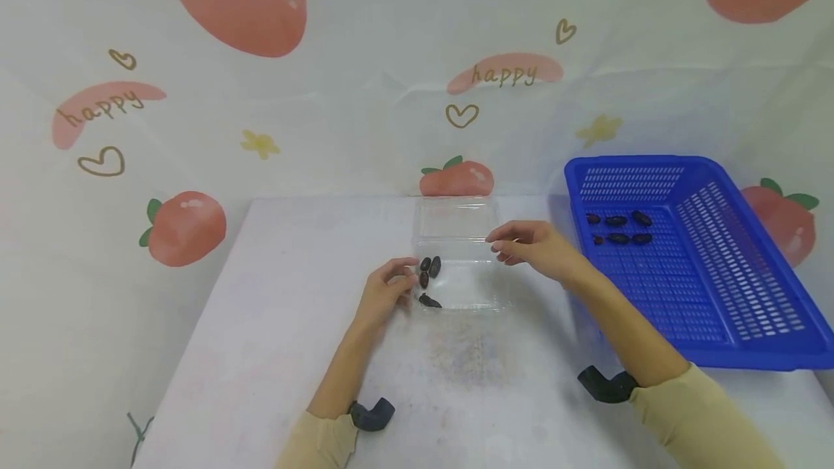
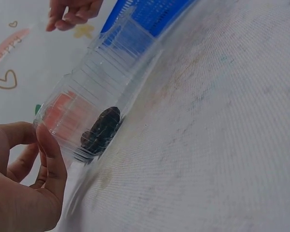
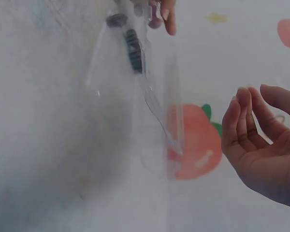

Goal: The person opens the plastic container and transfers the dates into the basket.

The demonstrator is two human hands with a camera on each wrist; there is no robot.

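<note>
A clear plastic clamshell box [image 1: 472, 284] stands on the table with its lid [image 1: 457, 218] folded back toward the wall. Several dark, wrinkled dates [image 1: 435, 266] lie along the box's left side, one of them near the front left corner. My left hand [image 1: 380, 295] pinches the box's left rim between thumb and fingers, as the left wrist view shows at the corner [image 2: 38, 121]. Over the back right of the box hovers my right hand [image 1: 531, 247], its fingers loosely bent with nothing between them. The right wrist view shows this hand [image 3: 266, 135] apart from the plastic.
At the right stands a blue plastic basket [image 1: 717, 355] with slotted walls, holding several more dark dates [image 1: 618, 239] near its back left. Behind the white table [image 1: 293, 295] hangs a printed cloth [image 1: 365, 56]. Both wrists carry black camera mounts [image 1: 606, 385].
</note>
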